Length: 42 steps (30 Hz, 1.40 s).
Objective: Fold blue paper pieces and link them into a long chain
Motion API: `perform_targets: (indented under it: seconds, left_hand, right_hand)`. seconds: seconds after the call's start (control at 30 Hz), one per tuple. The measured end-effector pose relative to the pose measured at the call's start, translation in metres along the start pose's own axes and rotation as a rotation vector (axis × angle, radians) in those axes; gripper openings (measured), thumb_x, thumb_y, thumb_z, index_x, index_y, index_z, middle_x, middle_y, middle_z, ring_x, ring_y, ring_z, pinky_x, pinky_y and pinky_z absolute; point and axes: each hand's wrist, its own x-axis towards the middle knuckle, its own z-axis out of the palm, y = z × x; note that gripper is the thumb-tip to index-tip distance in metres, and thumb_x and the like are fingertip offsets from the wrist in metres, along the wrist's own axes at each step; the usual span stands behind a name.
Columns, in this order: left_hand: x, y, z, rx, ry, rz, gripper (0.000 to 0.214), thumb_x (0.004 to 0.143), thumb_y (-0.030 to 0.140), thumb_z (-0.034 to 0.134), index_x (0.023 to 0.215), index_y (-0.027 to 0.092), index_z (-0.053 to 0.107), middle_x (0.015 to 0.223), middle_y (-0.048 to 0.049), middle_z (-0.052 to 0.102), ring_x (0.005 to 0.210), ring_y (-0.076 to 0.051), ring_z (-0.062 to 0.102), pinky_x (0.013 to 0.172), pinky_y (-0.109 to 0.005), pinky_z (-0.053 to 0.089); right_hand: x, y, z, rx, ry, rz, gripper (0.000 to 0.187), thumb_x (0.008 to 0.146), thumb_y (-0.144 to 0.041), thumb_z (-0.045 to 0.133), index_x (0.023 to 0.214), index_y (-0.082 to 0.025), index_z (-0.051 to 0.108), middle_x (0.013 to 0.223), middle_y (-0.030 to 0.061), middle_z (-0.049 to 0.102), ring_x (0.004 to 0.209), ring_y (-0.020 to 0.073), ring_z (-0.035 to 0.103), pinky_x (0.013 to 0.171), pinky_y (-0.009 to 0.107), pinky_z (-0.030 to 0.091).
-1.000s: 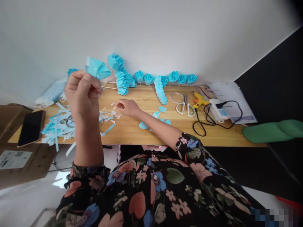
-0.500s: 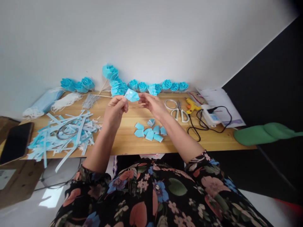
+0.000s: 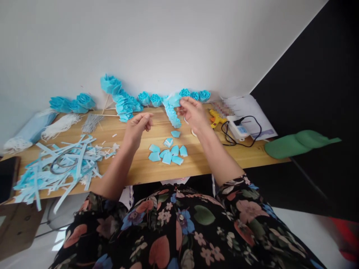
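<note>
My right hand (image 3: 194, 114) is raised over the back of the table, thumb and fingers pinching a thin light-blue fabric petal (image 3: 174, 99). Just below it runs a bunched row of overlapping blue petals (image 3: 171, 115); I cannot tell whether it is joined to the held piece. My left hand (image 3: 140, 126) hovers to the left with its fingers curled in, and nothing shows in them. A single petal (image 3: 175, 133) lies on the wood between the hands. Nearer me is a group of several cut petals (image 3: 166, 157).
Blue fabric flowers (image 3: 144, 98) line the wall. Strip scraps (image 3: 70, 164), white ear loops (image 3: 61, 125), stacked masks (image 3: 30, 130) and a phone (image 3: 8, 179) occupy the left. Rightward are a yellow glue gun (image 3: 217, 118), a power strip (image 3: 238, 129) with cable, and a green bottle (image 3: 300, 144).
The petal has left my left hand, and a single petal now lies on the table. My right hand has moved up and right, now pinching a petal. The view has shifted rightward.
</note>
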Motion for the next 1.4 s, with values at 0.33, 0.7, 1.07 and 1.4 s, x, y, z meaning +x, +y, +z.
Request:
perform_targets:
  seconds: [0.33,0.7,1.07,1.4]
  left_hand:
    - [0.035,-0.044,0.015,0.606,-0.297,-0.002,0.021,0.081,0.037,0.066,0.076,0.021,0.077,0.079,-0.0054,0.078,0.062,-0.017,0.062,0.057,-0.026,0.042]
    - [0.046,-0.079,0.041,0.911,-0.423,0.103,0.034,0.089,0.023,0.055,0.111,0.022,0.081,0.111,-0.0074,0.081,0.097,-0.026,0.074,0.081,-0.031,0.051]
    - [0.049,-0.081,0.046,1.123,-0.510,0.198,0.039,0.092,0.017,0.050,0.113,0.023,0.082,0.120,-0.0089,0.078,0.107,-0.028,0.073,0.086,-0.034,0.052]
    - [0.050,-0.086,0.043,1.091,-0.531,0.235,0.039,0.093,0.019,0.049,0.114,0.021,0.081,0.110,-0.0113,0.079,0.097,-0.027,0.071,0.082,-0.033,0.049]
  right_hand:
    - [-0.006,0.041,-0.067,-0.087,0.083,0.129,0.034,0.066,-0.048,0.082,0.078,-0.021,0.067,0.070,-0.0008,0.067,0.067,0.0121,0.061,0.062,0.025,0.049]
    - [-0.013,0.055,-0.096,-0.560,-0.146,0.093,0.029,0.072,-0.044,0.068,0.081,-0.018,0.076,0.053,-0.0056,0.054,0.052,0.0108,0.044,0.055,0.026,0.031]
    - [-0.004,0.056,-0.097,-0.623,-0.315,0.116,0.017,0.074,-0.033,0.069,0.081,-0.018,0.075,0.067,-0.0024,0.067,0.061,0.0117,0.052,0.061,0.026,0.035]
    - [0.005,0.070,-0.089,-0.627,-0.297,0.093,0.018,0.079,-0.035,0.069,0.084,-0.018,0.075,0.076,0.0009,0.072,0.070,0.0147,0.060,0.068,0.029,0.041]
